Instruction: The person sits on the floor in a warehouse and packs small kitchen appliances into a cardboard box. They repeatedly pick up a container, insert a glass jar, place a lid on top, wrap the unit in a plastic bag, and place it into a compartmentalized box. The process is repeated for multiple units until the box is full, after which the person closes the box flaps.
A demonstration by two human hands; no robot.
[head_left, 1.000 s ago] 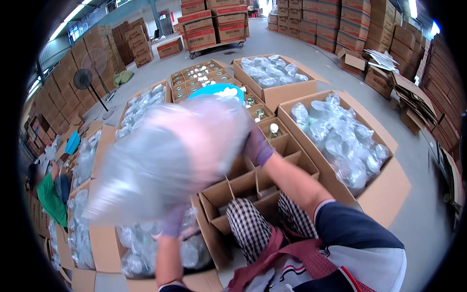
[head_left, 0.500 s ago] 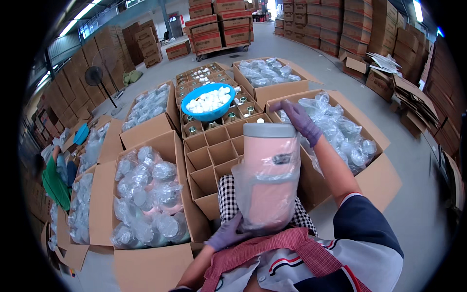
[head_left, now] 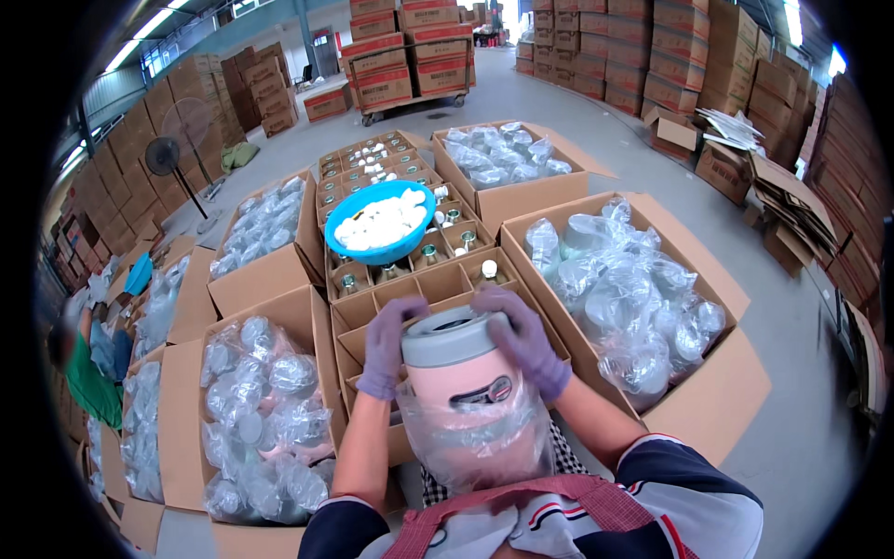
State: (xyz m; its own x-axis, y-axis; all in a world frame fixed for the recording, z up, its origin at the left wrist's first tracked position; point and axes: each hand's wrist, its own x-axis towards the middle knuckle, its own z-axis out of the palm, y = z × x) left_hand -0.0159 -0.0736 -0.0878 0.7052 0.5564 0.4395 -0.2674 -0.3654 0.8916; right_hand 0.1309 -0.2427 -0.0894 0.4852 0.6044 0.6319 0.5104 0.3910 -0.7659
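I observe a pink jug (head_left: pixel 463 387) with a grey lid, upright at lower centre of the frame, its lower half in a clear plastic bag (head_left: pixel 475 445). My left hand (head_left: pixel 386 345), in a purple glove, lies against the jug's left shoulder, fingers curled on the lid rim. My right hand (head_left: pixel 523 337), gloved likewise, rests on the lid's right side, fingers spread and bent over it. Behind the jug stands a divided carton (head_left: pixel 438 284). A blue bowl (head_left: pixel 380 222) of white caps sits above centre. Cartons of bagged jugs stand lower left (head_left: pixel 265 410) and right of centre (head_left: pixel 624 298).
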